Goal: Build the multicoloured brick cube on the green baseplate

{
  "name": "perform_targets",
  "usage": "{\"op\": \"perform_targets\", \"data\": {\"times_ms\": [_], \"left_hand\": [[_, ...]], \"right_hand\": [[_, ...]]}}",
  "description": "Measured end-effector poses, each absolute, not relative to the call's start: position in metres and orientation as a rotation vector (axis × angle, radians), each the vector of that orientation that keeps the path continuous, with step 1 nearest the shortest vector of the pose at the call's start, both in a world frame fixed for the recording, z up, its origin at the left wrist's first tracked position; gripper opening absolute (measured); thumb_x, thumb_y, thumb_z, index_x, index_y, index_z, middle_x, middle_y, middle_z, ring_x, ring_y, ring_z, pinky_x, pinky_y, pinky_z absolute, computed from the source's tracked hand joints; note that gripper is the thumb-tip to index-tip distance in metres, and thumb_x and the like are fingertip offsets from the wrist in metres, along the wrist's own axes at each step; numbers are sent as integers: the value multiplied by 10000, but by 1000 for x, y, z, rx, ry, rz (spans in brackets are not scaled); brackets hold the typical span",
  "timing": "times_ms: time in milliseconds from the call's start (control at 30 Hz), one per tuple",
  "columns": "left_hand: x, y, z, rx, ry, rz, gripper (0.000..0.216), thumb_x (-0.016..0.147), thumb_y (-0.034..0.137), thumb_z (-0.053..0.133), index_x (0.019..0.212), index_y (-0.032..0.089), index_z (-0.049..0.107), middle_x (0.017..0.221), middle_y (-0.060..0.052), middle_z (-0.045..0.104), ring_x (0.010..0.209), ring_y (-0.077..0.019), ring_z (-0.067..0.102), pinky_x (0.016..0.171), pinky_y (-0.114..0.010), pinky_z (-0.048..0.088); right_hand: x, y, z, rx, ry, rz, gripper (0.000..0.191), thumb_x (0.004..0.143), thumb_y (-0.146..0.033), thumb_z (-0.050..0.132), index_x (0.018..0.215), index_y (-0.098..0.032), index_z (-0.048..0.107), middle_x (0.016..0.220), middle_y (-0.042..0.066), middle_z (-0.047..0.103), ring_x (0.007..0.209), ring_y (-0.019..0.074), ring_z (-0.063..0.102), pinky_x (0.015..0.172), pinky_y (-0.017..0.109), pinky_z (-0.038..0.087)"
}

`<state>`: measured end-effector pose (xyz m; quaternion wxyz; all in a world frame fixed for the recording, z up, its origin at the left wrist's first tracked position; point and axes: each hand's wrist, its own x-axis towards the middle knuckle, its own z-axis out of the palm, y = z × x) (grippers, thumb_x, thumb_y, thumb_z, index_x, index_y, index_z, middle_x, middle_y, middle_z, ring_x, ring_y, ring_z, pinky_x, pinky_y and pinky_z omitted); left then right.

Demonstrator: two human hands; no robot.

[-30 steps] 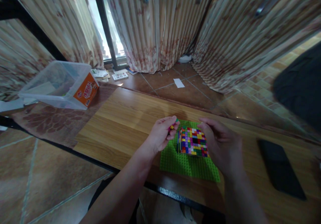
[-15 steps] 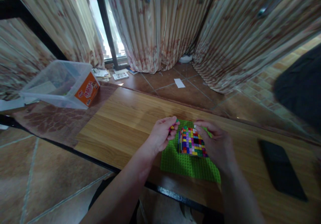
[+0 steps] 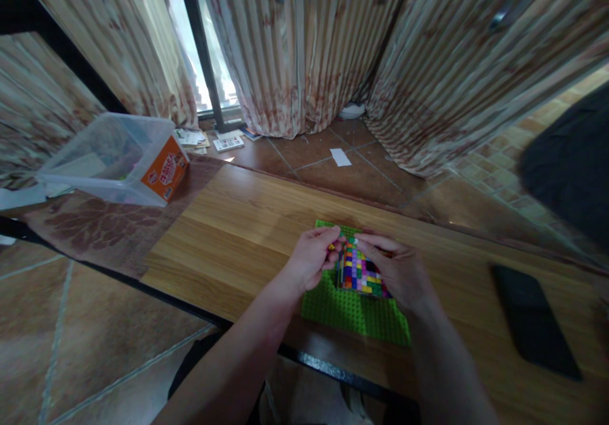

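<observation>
A multicoloured block of small toy bricks stands on a green studded baseplate. My left hand is closed at the block's left side, with a few small toy bricks in its curled fingers, one yellow. A greenish bit shows by its thumb tip, partly hidden. Over the block's right part, my right hand pinches a tiny white brick at the block's far edge, close to the left fingertips. The hand covers the block's right end.
The baseplate lies on a wooden table. A black phone-like slab is at the right. On a brown cloth at the left stands a clear plastic bin with an orange label. Striped curtains hang beyond the table.
My right hand has moved left along the block's far edge, closer to my left hand. The baseplate has shifted slightly left, and my left hand has come nearer the block.
</observation>
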<state>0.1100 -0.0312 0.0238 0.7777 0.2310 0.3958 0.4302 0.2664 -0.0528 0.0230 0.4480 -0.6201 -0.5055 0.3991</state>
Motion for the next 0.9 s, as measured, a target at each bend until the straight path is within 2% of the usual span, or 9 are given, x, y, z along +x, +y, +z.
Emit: {"op": "perform_targets", "data": {"times_ms": [200,500,900], "left_hand": [[114,-32,23,524,878,910,235,856,294,615,700,123,576,556,47,466,384,-18,350,370,-156,158],[114,-33,22,509,867,916,238,866,280,604,689,125,568,553,44,469,377,-18,341,367,-166,144],[114,-33,21,517,871,922,282,807,343,694,680,129,560,546,50,467,374,-18,346,366,-164,145]], "right_hand": [[267,-54,22,-1565,-1330,869,244,765,-468,726,864,-256,796,1062,62,748,1011,246,678,908,429,523],[261,-60,37,-1650,-1481,796,260,819,-428,642,886,-223,787,907,63,771,803,214,692,737,348,533],[261,-58,37,-1648,-1551,733,264,834,-427,614,879,-233,786,895,57,773,778,206,699,710,333,531]]}}
